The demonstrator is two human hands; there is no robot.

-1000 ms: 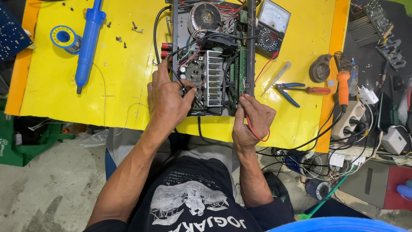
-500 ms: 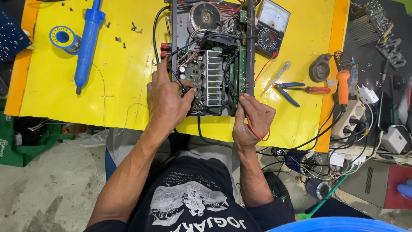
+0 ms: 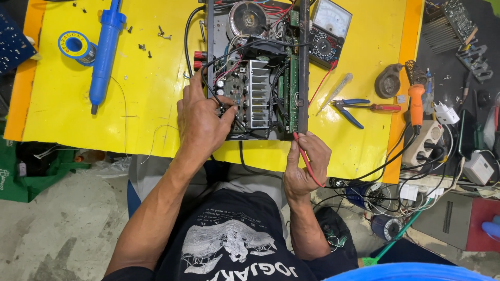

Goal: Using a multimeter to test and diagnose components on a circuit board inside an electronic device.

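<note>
An opened amplifier chassis (image 3: pixel 258 73) with circuit boards, a finned heat sink and a round transformer lies on the yellow table (image 3: pixel 151 88). My left hand (image 3: pixel 200 117) rests on its near left corner, fingers pinching a black probe lead against the board. My right hand (image 3: pixel 304 164) grips a red test probe (image 3: pixel 302 151) at the chassis's near right corner, tip touching the front edge. An analogue multimeter (image 3: pixel 328 31) sits just right of the chassis, its red lead running toward my right hand.
A blue desoldering pump (image 3: pixel 104 49), a solder reel (image 3: pixel 75 46) and loose screws lie at the left. Blue-handled pliers (image 3: pixel 359 106) and a tester screwdriver (image 3: pixel 336 92) lie right of the chassis. An orange soldering iron (image 3: pixel 416 101), power strip and cables crowd the right side.
</note>
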